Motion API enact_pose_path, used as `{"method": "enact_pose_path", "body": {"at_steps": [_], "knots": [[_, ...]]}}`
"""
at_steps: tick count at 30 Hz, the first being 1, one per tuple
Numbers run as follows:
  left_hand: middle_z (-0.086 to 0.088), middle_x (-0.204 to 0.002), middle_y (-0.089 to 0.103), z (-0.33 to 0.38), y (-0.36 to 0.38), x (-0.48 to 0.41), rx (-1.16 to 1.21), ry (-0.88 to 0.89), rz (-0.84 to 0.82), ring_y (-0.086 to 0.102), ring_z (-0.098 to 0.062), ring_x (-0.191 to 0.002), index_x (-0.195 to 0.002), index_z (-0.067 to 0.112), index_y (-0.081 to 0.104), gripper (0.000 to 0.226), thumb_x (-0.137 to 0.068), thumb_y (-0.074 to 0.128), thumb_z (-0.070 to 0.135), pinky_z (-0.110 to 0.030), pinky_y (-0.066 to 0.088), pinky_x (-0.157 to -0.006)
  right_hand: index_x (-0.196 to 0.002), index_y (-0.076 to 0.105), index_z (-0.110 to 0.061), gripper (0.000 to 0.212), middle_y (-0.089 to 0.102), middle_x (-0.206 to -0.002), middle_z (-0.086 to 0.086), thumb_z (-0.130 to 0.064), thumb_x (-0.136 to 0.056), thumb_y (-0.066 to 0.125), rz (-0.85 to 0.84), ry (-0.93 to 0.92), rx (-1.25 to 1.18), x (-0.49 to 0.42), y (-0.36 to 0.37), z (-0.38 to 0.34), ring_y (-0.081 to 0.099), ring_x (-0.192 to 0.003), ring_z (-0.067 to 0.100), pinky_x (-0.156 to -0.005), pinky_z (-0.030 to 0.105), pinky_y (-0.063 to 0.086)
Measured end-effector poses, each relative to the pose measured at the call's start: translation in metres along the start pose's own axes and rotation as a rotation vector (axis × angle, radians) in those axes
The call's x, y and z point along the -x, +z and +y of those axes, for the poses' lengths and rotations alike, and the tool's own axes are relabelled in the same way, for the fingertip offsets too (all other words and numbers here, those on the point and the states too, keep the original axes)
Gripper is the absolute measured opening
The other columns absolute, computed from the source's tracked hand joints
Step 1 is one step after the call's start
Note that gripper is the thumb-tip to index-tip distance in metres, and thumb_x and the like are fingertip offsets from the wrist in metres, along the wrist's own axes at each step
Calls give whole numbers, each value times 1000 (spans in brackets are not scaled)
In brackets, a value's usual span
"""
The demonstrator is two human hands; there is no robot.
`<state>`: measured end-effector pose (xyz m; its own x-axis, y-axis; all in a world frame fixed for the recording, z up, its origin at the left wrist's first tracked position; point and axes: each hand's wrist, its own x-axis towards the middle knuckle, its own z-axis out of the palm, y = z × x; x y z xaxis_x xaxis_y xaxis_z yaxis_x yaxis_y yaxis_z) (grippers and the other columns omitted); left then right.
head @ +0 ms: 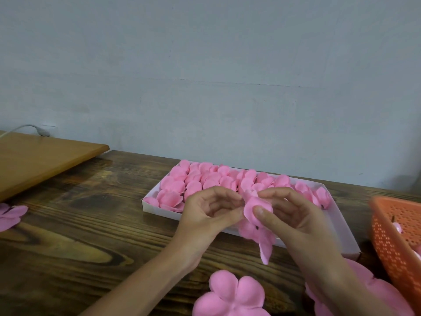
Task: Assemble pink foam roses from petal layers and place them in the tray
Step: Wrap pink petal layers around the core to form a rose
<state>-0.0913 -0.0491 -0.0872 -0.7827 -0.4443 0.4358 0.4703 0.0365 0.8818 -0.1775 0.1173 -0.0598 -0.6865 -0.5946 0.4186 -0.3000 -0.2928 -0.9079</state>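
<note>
1. Nearest, at 6 o'clock from the hands, a flat pink petal layer [227, 297] lies on the dark wooden table [79, 224], its rounded lobes spread out and its lower part cut by the frame edge.
2. At 5 o'clock a heap of more petal layers [378, 290] lies on the table, partly hidden by the right forearm and touching the foot of an orange perforated basket [391, 242].
3. The basket stands at 3 o'clock at the frame's edge. A small pink piece [397, 226] shows inside it.
4. The left hand [209, 213] comes in from 7 o'clock, its thumb and curled fingertips pinching the left edge of the half-built rose [255, 215].
5. The right hand [291, 215] comes in from 5 o'clock. Its thumb presses on the front of the rose's upper petal and its fingers curl behind, so it holds the rose too.
6. The rose is in the air between both hands, above the near wall of the tray [159, 207], with loose petals hanging down toward 6 o'clock.
7. The white tray lies just beyond the hands, running from 9 to 3 o'clock. Finished roses [205, 179] are packed in its left and far parts, and bare white floor shows at its near right.
8. At 9 o'clock, well apart from the tray, another petal layer [10, 215] lies at the table's left edge.
9. At 10 o'clock a lighter wooden board [41, 156] overlaps the table's far corner.
10. A grey cable [43, 132] ends above the board's far edge, against the pale wall [205, 65] at 12 o'clock.
</note>
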Motion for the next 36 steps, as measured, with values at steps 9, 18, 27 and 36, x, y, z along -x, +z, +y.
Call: {"method": "enact_pose_path", "body": {"at_steps": [9,18,27,36], "knots": [[-11,-110,80,2,3,5,17,12,-96,77,-26,-104,-115,17,80,26,-90,80,9,-27,60,-87,-92,72,-12,23,79,-94,10,-18,-74,84,77,-13,-16,0,-1,2,77,-93,26,-78,26,61],[-12,-105,81,0,3,4,30,-15,-12,78,-27,-99,-105,19,82,24,-82,86,24,-27,61,-83,-83,75,-16,9,79,-89,9,-18,-77,82,19,-46,31,1,1,3,77,-88,26,-75,23,59],[-11,-99,81,-2,4,4,59,-32,20,78,-24,-93,-102,19,83,22,-83,84,30,-29,62,-81,-77,73,-15,9,78,-80,6,-20,-75,81,14,-117,74,3,8,0,77,-77,20,-70,22,59],[-6,-88,78,0,4,5,31,-47,56,75,-16,-86,-88,19,83,20,-78,81,35,-25,59,-74,-87,71,-14,24,76,-84,1,-7,-72,88,83,-88,142,7,11,-2,74,-74,14,-66,18,58]]}}
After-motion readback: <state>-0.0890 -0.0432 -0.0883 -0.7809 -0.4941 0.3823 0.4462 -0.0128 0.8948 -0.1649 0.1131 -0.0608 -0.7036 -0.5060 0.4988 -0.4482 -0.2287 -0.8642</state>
